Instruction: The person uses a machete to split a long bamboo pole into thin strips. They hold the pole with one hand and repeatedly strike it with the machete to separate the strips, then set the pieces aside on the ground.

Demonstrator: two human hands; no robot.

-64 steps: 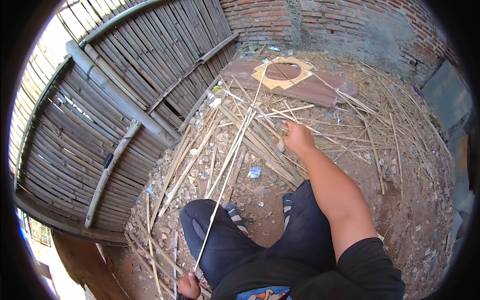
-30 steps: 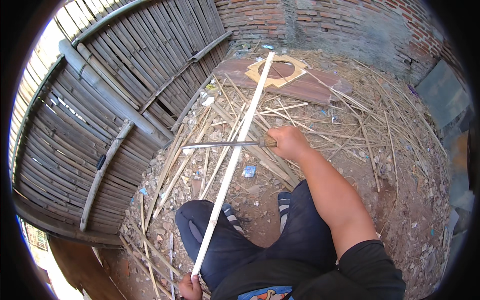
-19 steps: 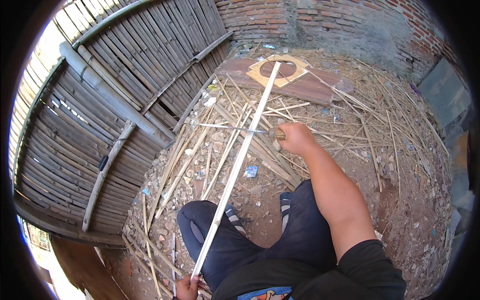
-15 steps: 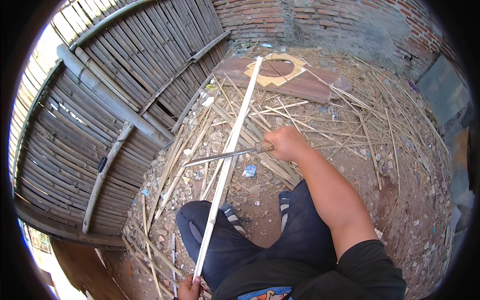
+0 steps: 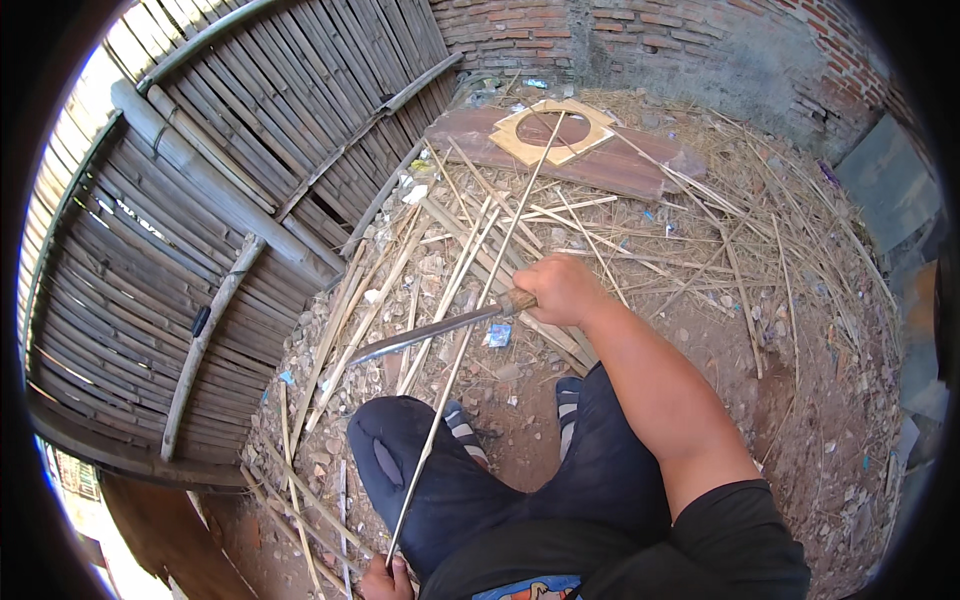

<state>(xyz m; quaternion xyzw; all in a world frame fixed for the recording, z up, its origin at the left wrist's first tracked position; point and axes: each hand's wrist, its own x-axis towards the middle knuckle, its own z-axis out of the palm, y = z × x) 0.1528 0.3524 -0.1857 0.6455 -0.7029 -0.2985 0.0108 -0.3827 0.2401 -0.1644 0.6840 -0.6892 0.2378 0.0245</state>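
My right hand (image 5: 560,288) grips the wooden handle of a long knife (image 5: 430,330). Its blade points left and slightly down, and lies across a thin bamboo strip (image 5: 470,318). That strip runs from my left hand (image 5: 378,580), at the bottom edge beside my left knee, up and away toward the wooden board. My left hand is closed around the strip's near end and is partly cut off by the frame. I am crouched, with both feet (image 5: 520,415) in striped sandals on the dirt below the knife.
Several split bamboo strips (image 5: 440,250) and straw litter the rubble ground ahead. A woven bamboo fence (image 5: 200,200) fills the left side. A brown board with a light cut-out frame (image 5: 550,130) lies at the back by a brick wall (image 5: 640,40).
The knife blade has lowered and now lies across the strip closer to me. The bamboo strip has turned edge-on and looks thinner. My left hand stays at the strip's near end.
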